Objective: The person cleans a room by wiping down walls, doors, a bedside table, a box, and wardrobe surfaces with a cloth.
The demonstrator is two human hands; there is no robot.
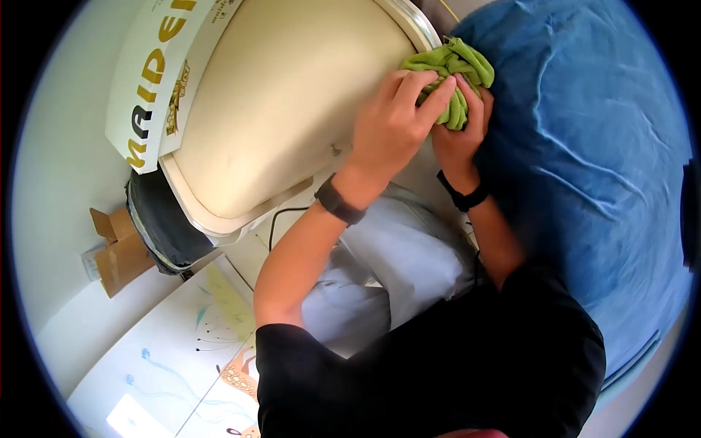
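A crumpled green cloth (471,62) is bunched between my two hands at the upper right of the beige surface. My left hand (391,124) comes in from the left, its fingers curled and pressing into the cloth. Around its lower right side, my right hand (464,139) is closed, with its fingertips near the left ones. Both hands are at the corner of a smooth beige panel (292,102), which has a shiny metal rim (420,25). The underside of the cloth is hidden.
A white printed carton (164,80) stands along the panel's left side. Below it are a black-lined bin (171,226) and a small cardboard box (124,252). Large blue fabric (599,146) fills the right. Floor tiles (182,343) with drawings lie lower left.
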